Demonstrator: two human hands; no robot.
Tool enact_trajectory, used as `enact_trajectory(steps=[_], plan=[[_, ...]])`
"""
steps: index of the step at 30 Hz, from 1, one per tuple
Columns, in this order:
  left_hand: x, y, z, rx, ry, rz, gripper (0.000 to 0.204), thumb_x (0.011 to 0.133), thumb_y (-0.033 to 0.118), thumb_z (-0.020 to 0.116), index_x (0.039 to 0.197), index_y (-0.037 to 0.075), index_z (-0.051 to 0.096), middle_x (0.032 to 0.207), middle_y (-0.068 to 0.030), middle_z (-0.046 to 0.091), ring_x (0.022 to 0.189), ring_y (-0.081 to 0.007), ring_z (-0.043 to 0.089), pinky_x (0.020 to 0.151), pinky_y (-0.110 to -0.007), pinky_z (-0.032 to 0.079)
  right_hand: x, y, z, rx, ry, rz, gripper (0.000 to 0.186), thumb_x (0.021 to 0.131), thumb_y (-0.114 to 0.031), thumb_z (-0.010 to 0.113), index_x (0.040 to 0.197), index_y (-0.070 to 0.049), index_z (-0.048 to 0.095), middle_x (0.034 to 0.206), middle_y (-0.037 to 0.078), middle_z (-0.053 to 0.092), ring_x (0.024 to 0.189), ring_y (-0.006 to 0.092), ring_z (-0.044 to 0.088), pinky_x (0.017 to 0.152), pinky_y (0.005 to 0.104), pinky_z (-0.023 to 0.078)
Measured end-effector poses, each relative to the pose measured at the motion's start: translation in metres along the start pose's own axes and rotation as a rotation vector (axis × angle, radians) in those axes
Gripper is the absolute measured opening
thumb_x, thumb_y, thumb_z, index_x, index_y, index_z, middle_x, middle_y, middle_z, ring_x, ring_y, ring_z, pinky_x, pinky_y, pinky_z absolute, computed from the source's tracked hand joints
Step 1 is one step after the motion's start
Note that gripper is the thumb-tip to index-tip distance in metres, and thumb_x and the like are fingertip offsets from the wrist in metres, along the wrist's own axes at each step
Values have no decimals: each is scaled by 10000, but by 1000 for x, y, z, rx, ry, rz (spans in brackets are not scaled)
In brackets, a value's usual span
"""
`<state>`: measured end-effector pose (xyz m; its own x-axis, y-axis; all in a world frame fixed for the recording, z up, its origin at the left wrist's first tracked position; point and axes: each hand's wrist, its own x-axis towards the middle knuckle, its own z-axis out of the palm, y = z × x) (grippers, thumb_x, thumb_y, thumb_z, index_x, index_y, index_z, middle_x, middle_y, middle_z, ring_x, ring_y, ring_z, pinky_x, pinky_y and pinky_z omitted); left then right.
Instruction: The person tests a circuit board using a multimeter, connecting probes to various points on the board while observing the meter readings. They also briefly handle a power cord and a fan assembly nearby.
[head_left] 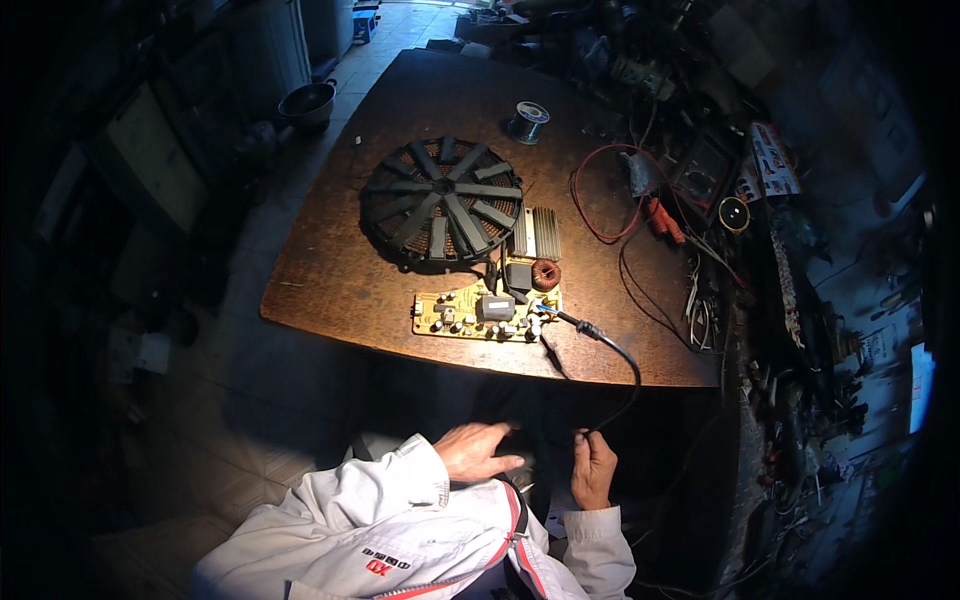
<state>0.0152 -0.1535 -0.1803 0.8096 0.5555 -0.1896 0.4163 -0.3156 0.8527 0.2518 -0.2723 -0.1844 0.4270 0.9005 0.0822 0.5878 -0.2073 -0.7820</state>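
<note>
Two hands (470, 453) (594, 472), one gripped cable (637, 372), one circuit board (470, 312)

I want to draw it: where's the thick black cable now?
In the head view, the thick black cable curves right of centre, from the yellow circuit board past the edge of the table, down to the right hand.

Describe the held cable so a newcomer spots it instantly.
On the brown table, find the yellowish circuit board near the front edge. From its right end, the black cable arcs to the right hand; no other visible cable is held.
</note>
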Motion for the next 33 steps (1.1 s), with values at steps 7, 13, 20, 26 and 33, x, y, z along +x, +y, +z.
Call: enact_trajectory(steps=[7,13,20,26,33], plan=[[46,37,73,-26,-328,372,438,982,350,621,1209,-24,598,1067,-264,649,1000,-454,643,823,-516,525,-16,-83,-45,492,231,40,200,1035,-146,614,935,15,675,812,64,679,691,119,635,667,261,536],[60,61,76,-105,-300,544,375,1047,312,534,869,-11,597,804,-221,606,796,-453,624,682,-533,478,-22,-65,-63,751,388,76,169,1037,-140,606,1021,16,670,900,78,708,729,131,669,671,249,553],[87,139,37,-610,-355,419,519,1106,376,447,856,-42,627,697,-106,666,596,-160,653,558,-314,525,-65,-8,-66,827,122,98,805,863,-518,793,1393,23,521,1281,129,641,1132,201,629,990,333,489],[120,194,21,-959,-372,380,519,1086,438,474,921,-32,617,797,-79,682,636,-140,674,592,-272,562,-102,37,-30,441,31,175,362,993,-310,629,1145,17,652,983,74,687,879,144,590,798,322,478],[102,129,65,-492,-477,550,769,933,555,674,1345,-74,510,1174,-248,670,1091,-348,659,953,-421,529,-83,-49,-76,924,180,256,469,1069,-456,508,804,-70,517,564,30,471,408,111,433,376,247,366]])
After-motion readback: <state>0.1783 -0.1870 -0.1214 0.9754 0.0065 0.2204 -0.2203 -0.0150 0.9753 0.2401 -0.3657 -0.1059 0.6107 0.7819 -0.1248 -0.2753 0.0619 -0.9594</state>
